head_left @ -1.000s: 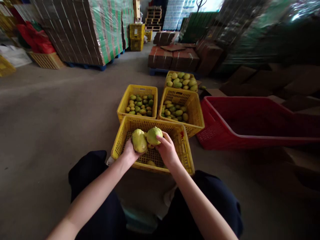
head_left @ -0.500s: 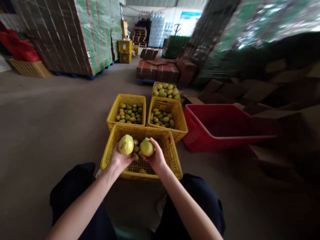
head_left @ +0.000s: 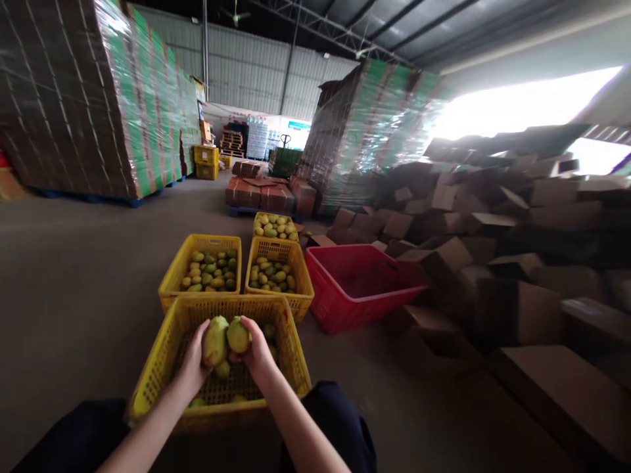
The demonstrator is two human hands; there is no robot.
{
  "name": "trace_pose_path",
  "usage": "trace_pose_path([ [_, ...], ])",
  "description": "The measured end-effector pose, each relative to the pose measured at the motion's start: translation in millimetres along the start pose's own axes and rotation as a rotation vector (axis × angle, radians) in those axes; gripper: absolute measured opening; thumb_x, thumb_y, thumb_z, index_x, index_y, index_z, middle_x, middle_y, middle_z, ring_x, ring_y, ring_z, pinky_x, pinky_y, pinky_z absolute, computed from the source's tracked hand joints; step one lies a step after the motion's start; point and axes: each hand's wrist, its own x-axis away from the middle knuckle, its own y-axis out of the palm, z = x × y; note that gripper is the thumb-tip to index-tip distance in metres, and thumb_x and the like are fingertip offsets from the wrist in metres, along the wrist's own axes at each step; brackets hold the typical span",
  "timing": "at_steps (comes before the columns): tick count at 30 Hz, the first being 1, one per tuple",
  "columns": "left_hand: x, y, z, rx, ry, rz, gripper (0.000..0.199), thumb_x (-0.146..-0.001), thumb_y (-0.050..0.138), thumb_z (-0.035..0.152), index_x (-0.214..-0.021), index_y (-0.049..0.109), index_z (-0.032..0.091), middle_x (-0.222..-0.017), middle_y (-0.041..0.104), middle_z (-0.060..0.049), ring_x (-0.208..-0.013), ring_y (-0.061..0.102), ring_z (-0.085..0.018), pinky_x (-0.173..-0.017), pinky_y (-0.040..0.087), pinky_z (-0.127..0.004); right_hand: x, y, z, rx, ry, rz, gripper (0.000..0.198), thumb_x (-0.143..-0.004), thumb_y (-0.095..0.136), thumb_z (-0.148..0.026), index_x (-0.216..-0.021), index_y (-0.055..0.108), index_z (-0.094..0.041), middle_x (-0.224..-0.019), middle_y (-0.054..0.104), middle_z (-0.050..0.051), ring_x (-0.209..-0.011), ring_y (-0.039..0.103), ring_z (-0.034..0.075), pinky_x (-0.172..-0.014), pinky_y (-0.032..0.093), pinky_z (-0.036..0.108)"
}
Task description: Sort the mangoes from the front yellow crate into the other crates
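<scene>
a warehouse with a corrugated wall point(head_left: 251, 69) is seen, its grey floor point(head_left: 113, 263) flanked by stacks of cartons wrapped in clear film point(head_left: 158, 112). strapped cardboard bundles point(head_left: 276, 197) are set on a blue pallet farther back, and a heap of loose cardboard boxes point(head_left: 517, 309) is spread along the right.

over the front yellow crate point(head_left: 292, 345), two yellow-green fruits are held close together. the larger, longer fruit point(head_left: 215, 341) is grasped by the left hand point(head_left: 198, 357), and the smaller, rounder fruit point(head_left: 238, 336) is gripped by the right hand point(head_left: 257, 349). a few more fruits point(head_left: 223, 370) are scattered inside this crate, partly hidden by the arms.

just behind it, a left rear crate point(head_left: 172, 269) and a right rear crate point(head_left: 298, 266) are placed side by side, each partly filled with mango-like fruit point(head_left: 210, 268). beyond the latter, a fuller crate point(head_left: 273, 214) is seen. a red plastic basket point(head_left: 345, 312) is positioned beside the right rear crate.
</scene>
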Motion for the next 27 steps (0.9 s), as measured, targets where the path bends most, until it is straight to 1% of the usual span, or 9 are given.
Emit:
trace_pose_path([
  [3,-5,0,-9,-0.058,-0.061,-0.052,0.023,-0.087,0.062,0.034,-0.097,0.068,0.015,-0.073,0.071,-0.003,-0.073,0.071,-0.018,-0.063,0.055,-0.024,1,-4,-2,0.033,-0.016,0.065,0.036,-0.063,0.069,-0.051,-0.081,0.059,-0.021,-0.067,0.059,-0.003,-0.056,0.057,0.014,-0.039,0.036,0.021],
  [7,-5,6,-9,-0.019,0.016,-0.109,0.020,-0.088,0.060,0.024,-0.104,0.068,0.015,-0.082,0.073,-0.004,-0.080,0.071,-0.017,-0.069,0.055,-0.022,2,-10,-3,0.021,-0.127,0.092,0.038,-0.064,0.072,-0.052,-0.083,0.065,-0.019,-0.077,0.067,0.000,-0.070,0.063,0.016,-0.050,0.045,0.021],
  [9,-2,10,-6,0.017,0.033,-0.094,0.018,-0.089,0.059,0.023,-0.101,0.068,0.014,-0.082,0.073,-0.004,-0.080,0.071,-0.017,-0.071,0.056,-0.024,1,-12,-3,0.002,-0.118,0.103,0.043,-0.064,0.073,-0.054,-0.088,0.067,-0.019,-0.080,0.069,0.002,-0.073,0.065,0.018,-0.053,0.047,0.022],
  [11,1,14,-2,0.067,0.035,-0.072,0.017,-0.089,0.058,0.025,-0.097,0.068,0.013,-0.080,0.073,-0.005,-0.078,0.071,-0.018,-0.073,0.057,-0.026,-1,-11,-3,-0.012,-0.086,0.110,0.048,-0.064,0.073,-0.055,-0.093,0.068,-0.018,-0.080,0.070,0.002,-0.071,0.066,0.018,-0.050,0.046,0.022],
  [14,2,16,1,0.150,0.051,-0.044,0.016,-0.089,0.056,0.026,-0.095,0.067,0.015,-0.075,0.071,-0.003,-0.072,0.071,-0.018,-0.073,0.057,-0.028,-2,-6,-2,-0.050,-0.042,0.121,0.044,-0.065,0.074,-0.053,-0.092,0.067,-0.019,-0.072,0.069,0.001,-0.063,0.065,0.018,-0.045,0.043,0.022],
  [18,1,15,1,0.183,-0.028,-0.015,0.014,-0.089,0.055,0.027,-0.084,0.063,0.015,-0.066,0.068,-0.002,-0.057,0.068,-0.018,-0.066,0.057,-0.031,-2,3,-2,-0.134,0.085,0.081,0.030,-0.069,0.071,-0.046,-0.076,0.062,-0.018,-0.057,0.063,0.001,-0.053,0.062,0.018,-0.037,0.037,0.022],
  [22,-2,13,-2,0.209,-0.103,0.035,0.015,-0.087,0.057,0.031,-0.082,0.061,0.017,-0.061,0.066,-0.001,-0.049,0.064,-0.018,-0.057,0.055,-0.031,-3,8,0,-0.171,0.162,0.067,0.031,-0.071,0.067,-0.047,-0.064,0.057,-0.019,-0.048,0.056,0.000,-0.049,0.060,0.018,-0.034,0.032,0.021],
  [25,-9,8,-7,0.240,-0.101,0.047,0.014,-0.086,0.057,0.032,-0.087,0.061,0.018,-0.062,0.066,-0.001,-0.049,0.064,-0.018,-0.053,0.053,-0.030,-8,4,4,-0.169,0.131,0.067,0.033,-0.067,0.071,-0.050,-0.070,0.061,-0.019,-0.053,0.060,0.001,-0.052,0.061,0.019,-0.037,0.037,0.023],
  [27,-17,3,-12,0.251,-0.105,0.002,0.014,-0.086,0.056,0.031,-0.090,0.061,0.018,-0.061,0.066,-0.001,-0.049,0.063,-0.019,-0.051,0.052,-0.029,-13,-3,9,-0.129,0.026,0.015,0.037,-0.064,0.073,-0.053,-0.077,0.064,-0.019,-0.061,0.065,0.002,-0.057,0.063,0.019,-0.042,0.043,0.024],
])
